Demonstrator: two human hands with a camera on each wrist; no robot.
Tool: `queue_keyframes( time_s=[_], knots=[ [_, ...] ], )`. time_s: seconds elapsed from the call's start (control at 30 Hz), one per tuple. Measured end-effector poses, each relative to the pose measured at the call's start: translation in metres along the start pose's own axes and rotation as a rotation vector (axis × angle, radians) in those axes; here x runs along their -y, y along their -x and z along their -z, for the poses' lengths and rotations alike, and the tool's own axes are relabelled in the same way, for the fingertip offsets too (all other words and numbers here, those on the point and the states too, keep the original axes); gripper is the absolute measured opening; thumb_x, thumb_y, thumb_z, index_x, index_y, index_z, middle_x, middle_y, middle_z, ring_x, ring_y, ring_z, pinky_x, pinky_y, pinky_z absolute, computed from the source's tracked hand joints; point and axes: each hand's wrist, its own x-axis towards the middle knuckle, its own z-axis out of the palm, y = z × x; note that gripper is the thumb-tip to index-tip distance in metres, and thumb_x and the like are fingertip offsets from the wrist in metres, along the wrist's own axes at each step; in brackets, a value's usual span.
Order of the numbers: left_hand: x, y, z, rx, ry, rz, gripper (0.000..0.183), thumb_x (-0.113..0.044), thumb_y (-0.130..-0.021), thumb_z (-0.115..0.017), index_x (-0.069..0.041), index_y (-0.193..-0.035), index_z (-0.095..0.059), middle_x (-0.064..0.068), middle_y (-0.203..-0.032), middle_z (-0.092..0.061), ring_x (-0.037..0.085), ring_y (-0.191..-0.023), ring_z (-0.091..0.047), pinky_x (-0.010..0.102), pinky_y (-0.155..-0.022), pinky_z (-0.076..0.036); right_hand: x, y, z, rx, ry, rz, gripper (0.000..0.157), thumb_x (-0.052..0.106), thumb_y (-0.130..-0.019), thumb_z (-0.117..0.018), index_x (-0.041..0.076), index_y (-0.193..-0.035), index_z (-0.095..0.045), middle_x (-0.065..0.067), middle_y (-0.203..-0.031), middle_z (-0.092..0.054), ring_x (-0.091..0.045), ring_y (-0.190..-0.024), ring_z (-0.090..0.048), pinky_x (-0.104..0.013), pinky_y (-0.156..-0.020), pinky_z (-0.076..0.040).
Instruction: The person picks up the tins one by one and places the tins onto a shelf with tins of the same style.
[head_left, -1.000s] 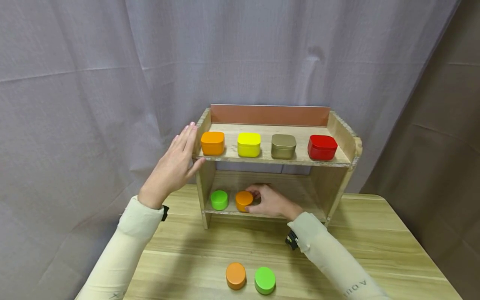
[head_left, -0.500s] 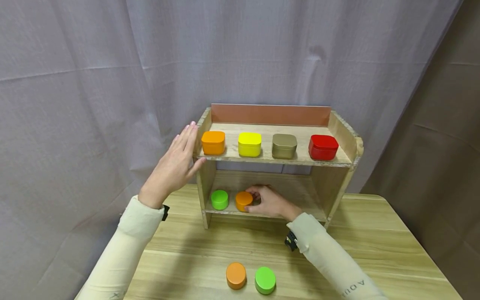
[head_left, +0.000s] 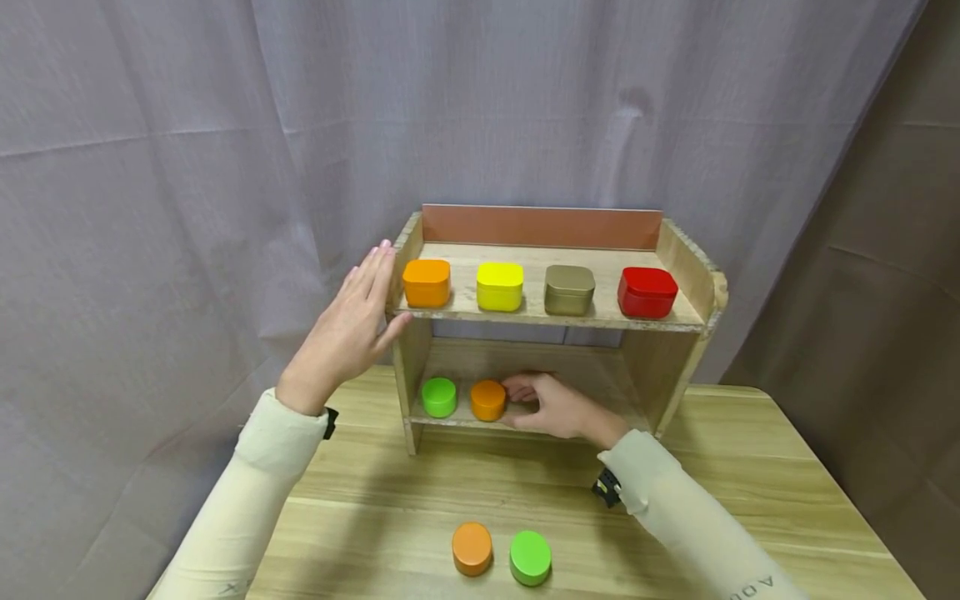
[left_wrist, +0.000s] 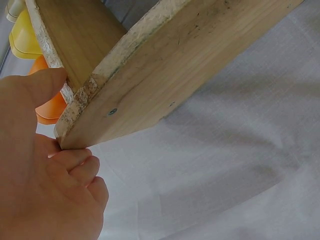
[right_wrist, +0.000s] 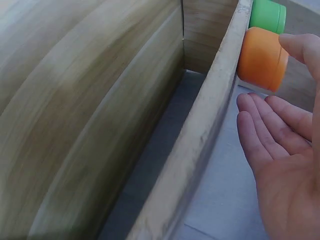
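On the lower board of the wooden shelf (head_left: 525,322), an orange round tin (head_left: 487,401) stands beside a green round tin (head_left: 438,397). My right hand (head_left: 558,407) is just right of the orange tin, fingers spread and holding nothing; the right wrist view shows a gap between its fingers and the orange tin (right_wrist: 262,57). My left hand (head_left: 341,337) rests against the shelf's left side, its fingers straight and the thumb by the front edge. Along the upper board are an orange box (head_left: 427,283), a yellow box (head_left: 499,287), an olive box (head_left: 568,290) and a red box (head_left: 647,292).
Nearer on the wooden table (head_left: 360,533) stand another orange round tin (head_left: 472,549) and another green round tin (head_left: 530,558). Behind the shelf hangs a grey curtain (head_left: 525,100), with a darker one at the right.
My right hand has let go of the orange round tin and drawn slightly to the right. The tin stays in its place on the lower board. My left hand keeps its position.
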Motion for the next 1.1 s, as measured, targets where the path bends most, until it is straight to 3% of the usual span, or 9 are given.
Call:
queue_keyframes(
  time_s=[0.23, 0.7, 0.93, 1.1],
  knots=[
    [0.0, 0.0, 0.0, 0.002, 0.001, 0.003, 0.087, -0.036, -0.109, -0.058, 0.001, -0.169, -0.006, 0.021, -0.178, -0.006, 0.037, -0.166, -0.011, 0.058, -0.134, -0.017, 0.006, 0.027, 0.011, 0.012, 0.069, 0.04, 0.065, 0.031, -0.09, -0.083, -0.005, -0.14, -0.062, -0.016, -0.131, -0.073, -0.027, -0.116, -0.072, -0.044, -0.103, -0.06],
    [-0.001, 0.0, 0.0, -0.007, -0.002, -0.002, 0.087, -0.035, -0.109, -0.058, 0.002, -0.168, -0.007, 0.023, -0.177, -0.009, 0.038, -0.166, -0.012, 0.059, -0.134, -0.018, 0.01, 0.078, 0.021, 0.102, 0.12, 0.128, 0.061, 0.031, -0.092, -0.082, -0.004, -0.138, -0.064, -0.016, -0.134, -0.071, -0.031, -0.118, -0.072, -0.047, -0.102, -0.06],
    [-0.001, 0.0, 0.001, -0.003, 0.001, 0.006, 0.087, -0.035, -0.109, -0.058, 0.002, -0.168, -0.007, 0.022, -0.178, -0.007, 0.038, -0.166, -0.012, 0.058, -0.134, -0.017, 0.015, 0.101, 0.016, 0.19, 0.116, 0.095, 0.064, 0.039, -0.094, -0.08, 0.002, -0.142, -0.062, -0.014, -0.138, -0.07, -0.03, -0.123, -0.069, -0.043, -0.105, -0.06],
    [-0.001, 0.0, 0.0, 0.003, 0.009, 0.013, 0.087, -0.035, -0.109, -0.058, 0.002, -0.169, -0.007, 0.02, -0.178, -0.006, 0.038, -0.166, -0.011, 0.058, -0.134, -0.017, 0.011, 0.115, 0.005, 0.212, 0.082, 0.143, 0.061, 0.036, -0.095, -0.079, 0.003, -0.143, -0.061, -0.014, -0.137, -0.069, -0.028, -0.122, -0.069, -0.044, -0.103, -0.06]
  ],
)
